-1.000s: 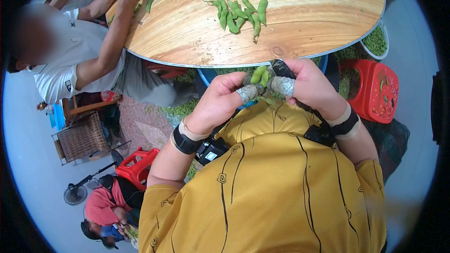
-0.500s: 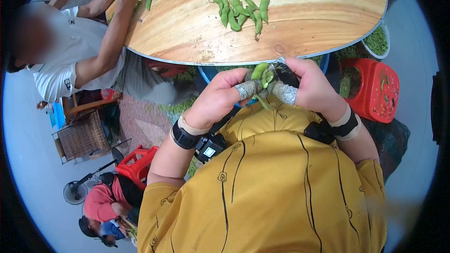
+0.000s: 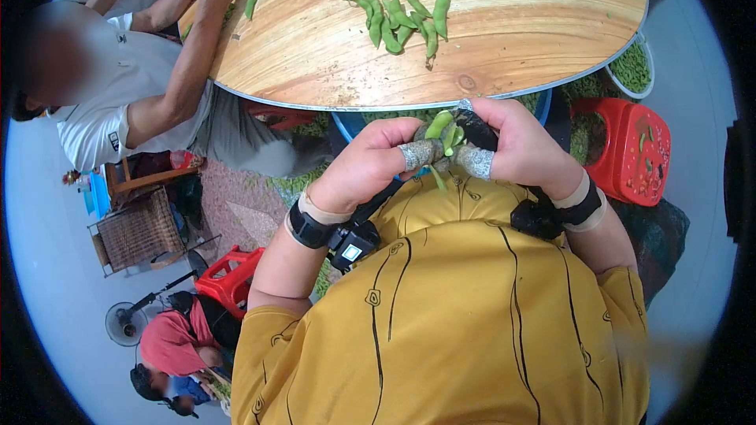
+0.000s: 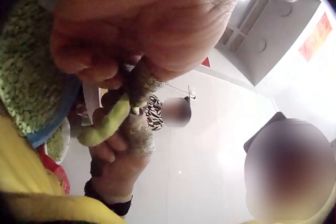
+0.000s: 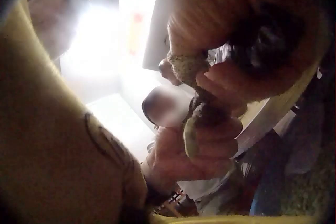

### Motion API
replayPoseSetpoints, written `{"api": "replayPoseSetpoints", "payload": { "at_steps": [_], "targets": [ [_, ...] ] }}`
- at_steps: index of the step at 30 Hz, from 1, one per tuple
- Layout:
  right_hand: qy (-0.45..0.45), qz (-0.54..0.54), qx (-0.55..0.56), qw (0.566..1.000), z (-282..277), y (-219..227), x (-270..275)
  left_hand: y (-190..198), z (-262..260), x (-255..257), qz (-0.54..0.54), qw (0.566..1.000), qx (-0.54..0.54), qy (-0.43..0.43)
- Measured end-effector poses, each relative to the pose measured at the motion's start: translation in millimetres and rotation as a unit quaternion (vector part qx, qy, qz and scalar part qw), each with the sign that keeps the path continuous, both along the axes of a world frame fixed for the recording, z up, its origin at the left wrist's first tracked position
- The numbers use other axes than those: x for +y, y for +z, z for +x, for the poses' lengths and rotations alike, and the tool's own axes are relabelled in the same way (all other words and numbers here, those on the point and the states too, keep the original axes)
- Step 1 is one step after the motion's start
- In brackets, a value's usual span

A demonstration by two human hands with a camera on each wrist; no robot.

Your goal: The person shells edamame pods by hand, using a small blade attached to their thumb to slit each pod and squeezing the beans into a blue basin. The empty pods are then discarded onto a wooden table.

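Note:
In front of the yellow shirt, just below the table edge, my left hand (image 3: 368, 163) and right hand (image 3: 526, 145) meet at the thumbs. Both thumbs are wrapped in greyish tape. My left hand holds green soybean pods (image 3: 438, 125), and my right thumb and fingers pinch at the same pods from the other side. One slim pod (image 3: 439, 180) hangs below the thumbs. In the left wrist view a plump pod (image 4: 108, 125) sticks out from the left fingers. A dark, shiny wrapping (image 3: 477, 130) lies about the right fingers; I cannot tell what it is.
A loose heap of pods (image 3: 394, 25) lies on the wooden table (image 3: 535, 39). A blue-rimmed container of shelled beans (image 4: 29, 71) stands below my hands. To the right are a white tub (image 3: 632, 70) and a red stool (image 3: 628, 153). A person in white (image 3: 130, 86) sits at left.
The pods between my thumbs have shifted and tilted, and a slim pod now hangs lower beneath them. My right hand has turned slightly. Both hands stay in the same place.

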State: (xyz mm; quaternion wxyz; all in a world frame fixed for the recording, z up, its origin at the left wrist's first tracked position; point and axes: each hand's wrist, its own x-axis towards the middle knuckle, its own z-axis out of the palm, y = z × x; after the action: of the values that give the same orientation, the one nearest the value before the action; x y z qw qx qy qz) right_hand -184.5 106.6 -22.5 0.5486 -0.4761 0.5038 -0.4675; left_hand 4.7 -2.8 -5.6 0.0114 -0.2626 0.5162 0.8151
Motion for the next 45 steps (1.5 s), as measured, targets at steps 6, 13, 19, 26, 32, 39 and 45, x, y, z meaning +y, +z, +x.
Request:
{"api": "replayPoseSetpoints", "payload": {
  "at_steps": [6,13,19,26,32,39,45],
  "targets": [
    [-0.01,-0.009,0.023,1.0,0.5,4.8,-2.3,-2.5,0.0,6.1,-0.104,0.994,0.028,0.033],
    [0.001,-0.026,0.105,0.994,2.8,-1.3,0.5,6.6,7.1,2.2,-0.123,0.99,-0.034,0.059],
    [-0.025,0.116,-0.018,0.993,0.8,10.5,-3.7,6.3,2.9,9.1,-0.093,0.994,-0.016,0.053],
    [0.015,0.132,-0.224,0.966,-1.1,15.9,-5.6,-0.5,3.3,7.7,0.327,0.933,0.132,0.068],
    [0.019,-0.022,0.035,0.999,0.3,0.3,-0.8,15.3,2.7,8.7,-0.037,0.99,0.022,0.138],
    [0.0,0.186,-0.176,0.967,1.9,27.5,0.7,19.7,3.6,15.9,-0.085,0.983,0.042,0.16],
    [-0.007,-0.21,0.256,0.944,-1.1,20.5,-1.4,24.3,12.6,20.5,-0.273,0.941,0.054,0.19]
  ]
}}
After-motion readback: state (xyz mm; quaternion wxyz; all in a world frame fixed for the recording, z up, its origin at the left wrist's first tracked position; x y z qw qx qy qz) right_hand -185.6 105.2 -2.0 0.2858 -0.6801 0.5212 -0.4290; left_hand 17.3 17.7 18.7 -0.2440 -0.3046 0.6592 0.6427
